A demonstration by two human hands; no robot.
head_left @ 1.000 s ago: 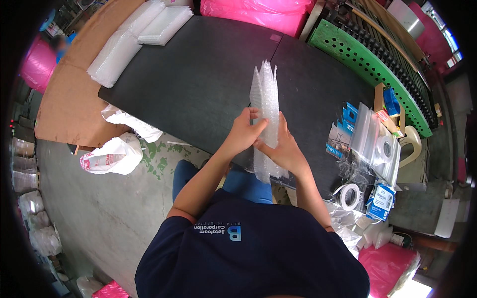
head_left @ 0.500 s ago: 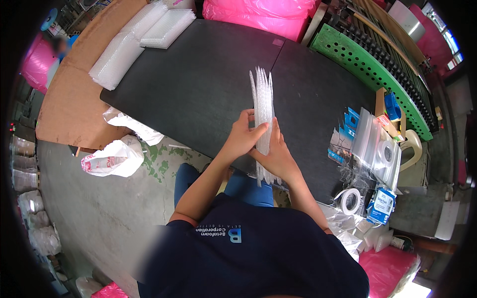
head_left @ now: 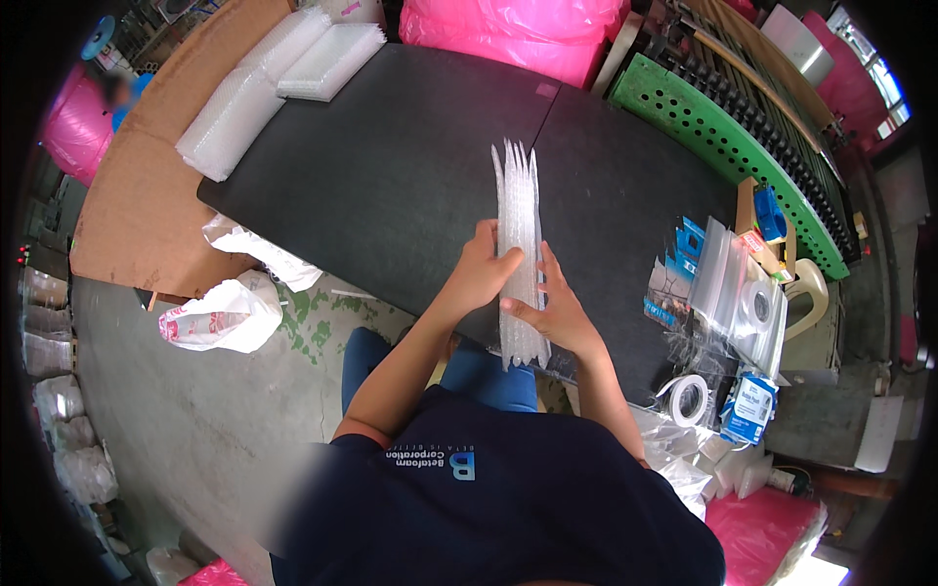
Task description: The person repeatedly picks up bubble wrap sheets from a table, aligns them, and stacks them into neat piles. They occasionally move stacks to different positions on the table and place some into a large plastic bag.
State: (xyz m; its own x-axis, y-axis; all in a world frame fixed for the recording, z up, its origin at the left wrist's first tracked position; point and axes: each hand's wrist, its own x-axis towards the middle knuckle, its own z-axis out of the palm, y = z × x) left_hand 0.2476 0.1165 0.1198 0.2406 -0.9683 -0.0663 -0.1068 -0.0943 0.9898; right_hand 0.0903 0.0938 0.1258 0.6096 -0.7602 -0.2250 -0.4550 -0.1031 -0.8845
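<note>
A stack of clear bubble wrap pieces (head_left: 521, 205) stands on edge at the near side of the black table (head_left: 410, 146), its layered edges facing up and fanning apart at the far end. From the left, my left hand (head_left: 482, 272) grips it, with the thumb across the upper edges and the fingers on the left face. My right hand (head_left: 562, 313) holds it loosely from the right. Its thumb lies over the near part of the stack, and its fingers rest along the right face. The undersides of both grips are hidden.
Bubble wrap stacks (head_left: 234, 117) lie on brown board (head_left: 137, 210) at the far left. A pink bag (head_left: 508, 34) stands behind the table. To the right are a perforated green machine guard (head_left: 723, 146), plastic sleeves (head_left: 718, 269) and a white tape roll (head_left: 688, 399). A white bag (head_left: 230, 313) hangs at left.
The stack has straightened and moved slightly toward me. My right hand has shifted a little right and loosened, with its thumb drawn back; my left hand keeps its hold.
</note>
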